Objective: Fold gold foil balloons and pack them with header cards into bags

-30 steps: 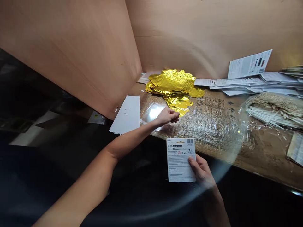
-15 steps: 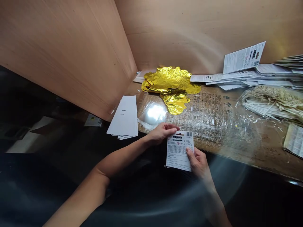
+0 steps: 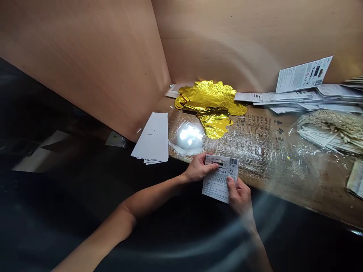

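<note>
Head view, barcoded card (image 3: 220,178), gripped between left hand (image 3: 197,168) and right hand (image 3: 240,196)

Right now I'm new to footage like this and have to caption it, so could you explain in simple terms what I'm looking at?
There's no machine here, just a person's bare hands, seen from a camera worn on their head, which took all three pictures looking forward and down. The left hand and right hand both grip a white printed card with a barcode. Beyond it is a brown printed cardboard surface with clear plastic film on it. On that lie a crumpled heap of gold foil, a stack of plain white cards, a pile of printed cards, and a bundle of white sticks.
</note>
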